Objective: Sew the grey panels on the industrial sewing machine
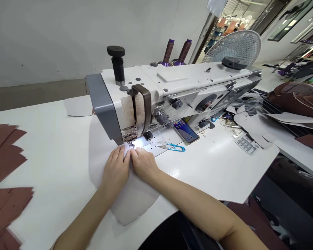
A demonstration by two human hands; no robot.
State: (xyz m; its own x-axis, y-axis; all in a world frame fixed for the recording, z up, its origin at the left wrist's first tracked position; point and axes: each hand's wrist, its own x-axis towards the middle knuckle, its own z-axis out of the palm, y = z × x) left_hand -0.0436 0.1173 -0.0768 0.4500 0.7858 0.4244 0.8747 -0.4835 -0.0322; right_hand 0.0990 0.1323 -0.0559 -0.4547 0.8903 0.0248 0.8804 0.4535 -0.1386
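Both hands are at the needle area of a white and grey sewing machine [146, 86], on a pale grey piece of material [135, 201]. My left hand [116, 166] lies on the material with its fingers stretched toward the presser foot [131, 144]. Close beside it, thumb side against it, my right hand [144, 164] has its fingers bent and closed at the material; their tips and what they grip are hidden. The piece reaches from under the machine head toward the front of the table. A lamp lights the spot by the foot.
Blue thread snips [174, 147] and a phone [187, 132] lie right of the needle. Brown cut pieces [5, 152] are stacked at the left. Two thread cones [184, 52] and a fan [234, 47] stand behind the machine. More pieces [297, 97] lie at the right.
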